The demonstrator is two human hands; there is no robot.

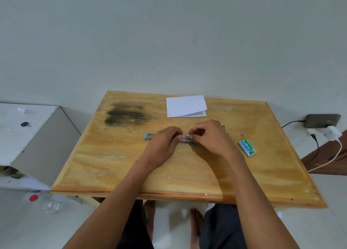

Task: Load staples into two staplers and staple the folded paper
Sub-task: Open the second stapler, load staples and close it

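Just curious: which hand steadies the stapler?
The left hand, gripping the blue stapler; the right hand only pinches a small pale strip over it.

Single head-worn wide-angle view, looking forward and down over wooden table (97, 166), wall beyond

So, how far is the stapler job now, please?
Done: the folded paper lies ready at the far side of the table, and the staple box is out. In hand: the left hand holds the opened blue stapler while the right hand pinches what looks like a staple strip over it. Left: closing it, loading the other stapler, not clearly in view, and stapling the paper.
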